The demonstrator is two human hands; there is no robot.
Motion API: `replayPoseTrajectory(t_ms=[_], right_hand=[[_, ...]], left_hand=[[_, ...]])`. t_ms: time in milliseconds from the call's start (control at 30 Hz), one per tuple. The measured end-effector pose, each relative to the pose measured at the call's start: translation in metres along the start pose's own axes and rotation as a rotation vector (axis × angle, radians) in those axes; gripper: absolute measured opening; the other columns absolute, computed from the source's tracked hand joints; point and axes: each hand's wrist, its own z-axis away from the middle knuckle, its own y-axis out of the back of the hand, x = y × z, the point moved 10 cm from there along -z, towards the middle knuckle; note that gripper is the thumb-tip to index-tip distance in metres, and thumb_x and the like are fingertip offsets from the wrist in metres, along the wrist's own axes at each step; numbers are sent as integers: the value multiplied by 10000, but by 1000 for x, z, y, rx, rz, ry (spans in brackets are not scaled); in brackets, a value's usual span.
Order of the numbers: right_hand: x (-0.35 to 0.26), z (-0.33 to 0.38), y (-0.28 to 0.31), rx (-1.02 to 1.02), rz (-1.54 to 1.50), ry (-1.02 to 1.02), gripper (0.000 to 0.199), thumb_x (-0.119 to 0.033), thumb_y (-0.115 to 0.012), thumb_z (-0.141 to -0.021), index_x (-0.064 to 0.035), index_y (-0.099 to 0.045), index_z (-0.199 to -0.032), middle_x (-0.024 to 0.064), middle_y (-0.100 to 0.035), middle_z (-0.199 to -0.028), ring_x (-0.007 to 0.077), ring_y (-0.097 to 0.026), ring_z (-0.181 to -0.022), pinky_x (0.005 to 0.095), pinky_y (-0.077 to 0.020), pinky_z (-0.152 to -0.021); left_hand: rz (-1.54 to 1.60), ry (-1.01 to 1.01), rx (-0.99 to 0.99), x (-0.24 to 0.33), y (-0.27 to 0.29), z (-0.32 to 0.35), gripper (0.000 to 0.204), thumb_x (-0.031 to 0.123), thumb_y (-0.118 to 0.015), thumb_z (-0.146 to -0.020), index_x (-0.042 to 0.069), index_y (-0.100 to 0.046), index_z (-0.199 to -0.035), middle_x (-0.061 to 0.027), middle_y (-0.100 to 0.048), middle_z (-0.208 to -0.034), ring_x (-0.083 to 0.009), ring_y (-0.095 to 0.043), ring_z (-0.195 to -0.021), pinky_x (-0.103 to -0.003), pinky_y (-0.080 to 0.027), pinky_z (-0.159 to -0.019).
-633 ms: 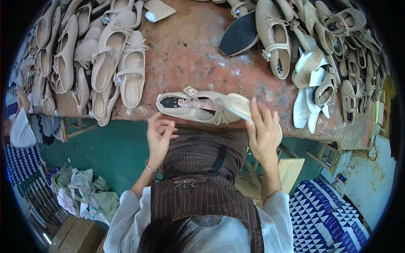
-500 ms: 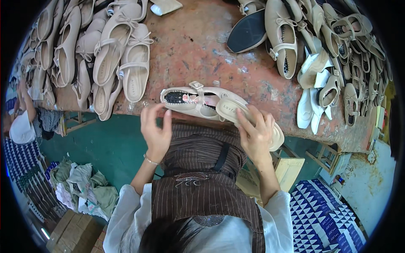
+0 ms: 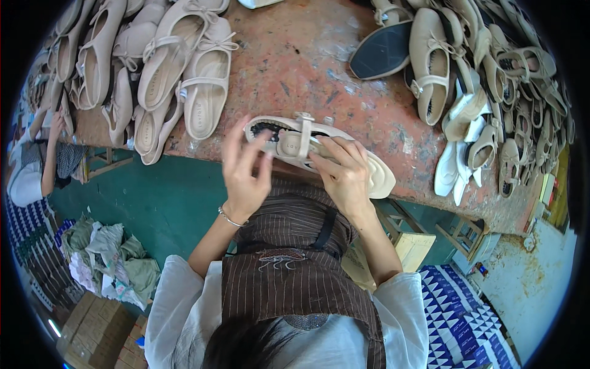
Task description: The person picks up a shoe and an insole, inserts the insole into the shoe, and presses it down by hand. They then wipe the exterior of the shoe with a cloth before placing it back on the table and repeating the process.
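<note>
A beige strap shoe (image 3: 305,136) lies on its sole at the table's near edge, heel end to the left. A cream insole (image 3: 382,177) has its narrow end inside the shoe, under the strap, while its wide end sticks out over the toe. My right hand (image 3: 345,174) grips the insole from above, fingers and thumb closed on it near the strap. My left hand (image 3: 244,175) is at the shoe's heel, fingers apart and slightly bent. Whether its fingertips touch the heel rim, I cannot tell. Part of the shoe's dark inside shows at the heel.
Beige shoes (image 3: 207,101) are heaped on the table's left, and more shoes (image 3: 430,67) on its right. White insole-like pieces (image 3: 455,166) lie by the right heap. The worn red table (image 3: 289,67) spans between. Another person's arm (image 3: 52,150) shows far left.
My right hand has moved left, sliding the insole's narrow end under the strap into the shoe. My left hand has come up over the heel. The view has shifted slightly.
</note>
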Motion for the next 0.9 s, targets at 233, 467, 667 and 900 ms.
replayPoseTrajectory(t_ms=[233,467,667,900], right_hand=[[-8,-17,-28,17,-62,5,149,-9,-719,-686,-37,-733,-832,115,-684,-1099,290,-635,-1052,424,-483,-907],[0,-32,-45,-5,-203,-65,111,18,-752,-712,-9,-745,-820,139,-703,-1073,302,-670,-967,383,-526,-841],[-5,-37,-49,37,-217,2,128,25,-714,-681,-11,-722,-804,115,-671,-970,303,-646,-918,406,-522,-811],[-6,-31,-63,-16,-77,58,117,-17,-688,-690,-12,-721,-802,103,-629,-944,284,-620,-889,389,-510,-817]], left_hand=[[436,414,-43,-72,-24,7,524,39,-781,-823,-10,-587,-1308,-44,-502,-980,-76,-567,-765,-198,-519,-549],[565,468,-14,-91,-34,10,444,18,-804,-795,-37,-630,-1199,-27,-500,-958,-58,-564,-762,-178,-509,-541],[523,445,40,-93,-33,5,408,18,-809,-789,-49,-647,-1157,-36,-535,-904,-69,-577,-710,-191,-504,-568],[407,490,58,-100,-37,6,332,12,-814,-765,-48,-686,-1066,-51,-595,-879,-77,-579,-648,-221,-480,-570]])
